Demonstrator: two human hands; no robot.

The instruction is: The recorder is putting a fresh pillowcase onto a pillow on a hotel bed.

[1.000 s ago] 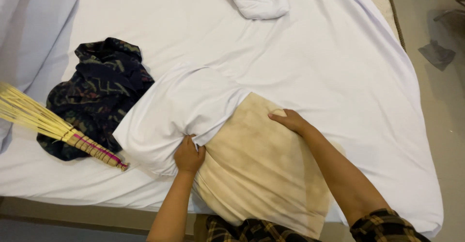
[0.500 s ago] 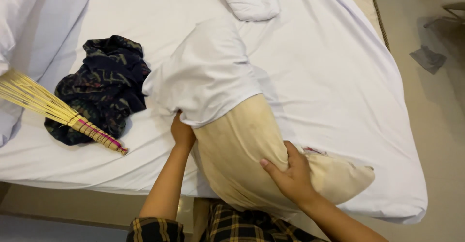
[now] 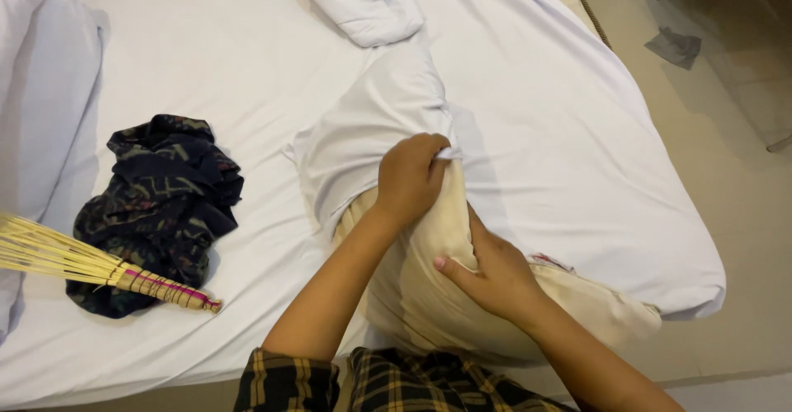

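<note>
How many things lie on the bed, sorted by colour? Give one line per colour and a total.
White: 2, the pillowcase gripped by the left hand and the folded cloth.
Yellowish: 2, the pillow held by the right hand and the broom.
Dark patterned: 1, the crumpled cloth.
Total: 5

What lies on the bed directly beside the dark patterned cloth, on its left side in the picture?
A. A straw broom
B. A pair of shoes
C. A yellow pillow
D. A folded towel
A: the straw broom, with its bound handle end pointing right, lies against the lower edge of the dark patterned cloth on the white sheet, far from the pillow that both hands hold.
</note>
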